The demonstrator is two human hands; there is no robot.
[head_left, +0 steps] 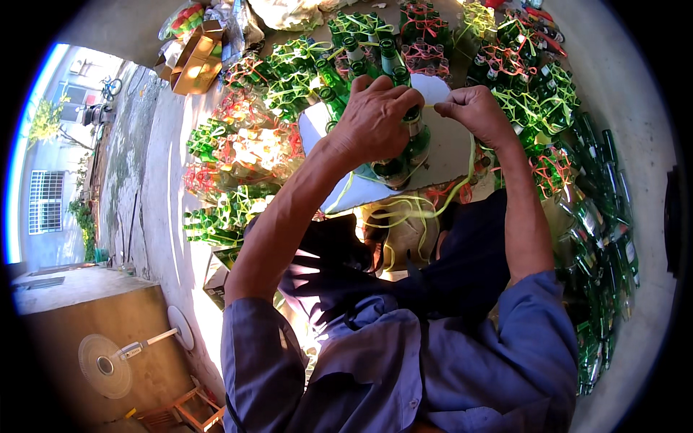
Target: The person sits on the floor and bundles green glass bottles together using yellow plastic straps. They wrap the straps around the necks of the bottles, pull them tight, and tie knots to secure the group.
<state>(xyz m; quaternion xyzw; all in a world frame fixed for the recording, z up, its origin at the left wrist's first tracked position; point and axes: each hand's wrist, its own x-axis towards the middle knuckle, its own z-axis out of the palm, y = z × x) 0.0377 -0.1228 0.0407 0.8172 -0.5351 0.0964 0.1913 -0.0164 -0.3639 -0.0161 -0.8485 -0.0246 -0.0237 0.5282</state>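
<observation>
Several green glass bottles [417,144] stand in a tight group on a white board [453,162] in front of me. My left hand [377,119] is curled over the necks of the bottles, its fingertips partly hidden. Just to its right, my right hand [478,115] pinches a yellow-green plastic strap [473,155]. A short stretch of that strap runs from the pinch toward the bottle necks. Looser loops of it trail around the bottles and droop over the board's near edge above my lap.
Bundles of green bottles [289,83] tied with green and red straps surround the board. Loose bottles [613,216] are heaped along the right wall. A cardboard box [198,61] is at the far left, a white fan [106,366] and a wooden stool [195,405] at the lower left.
</observation>
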